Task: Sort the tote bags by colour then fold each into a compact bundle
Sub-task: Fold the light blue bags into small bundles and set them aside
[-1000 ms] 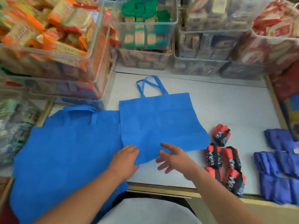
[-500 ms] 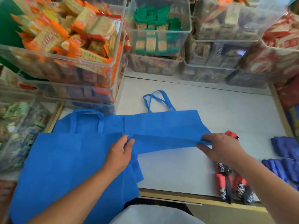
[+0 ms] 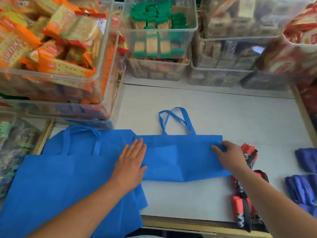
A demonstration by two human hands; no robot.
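Blue fabric tote bag (image 3: 181, 160), folded into a flat band on the white table top (image 3: 223, 114), with its 2 handles (image 3: 176, 121) crossed on the far side of the bag. I see the left hand (image 3: 131, 162) laid flat with straight fingers, pressing the bag's left end. The right hand (image 3: 229, 155) rests on the bag's upper right corner with bent fingers; I cannot tell whether they pinch the fabric or only press it. Left of the bag, touching it, lies a spread blue bag (image 3: 60, 186). Just right of the bag are red-and-black bundles (image 3: 240, 208), and further right are dark blue bundles (image 3: 305, 188). Beyond the bag stand clear bins (image 3: 161, 40) of snack packets.
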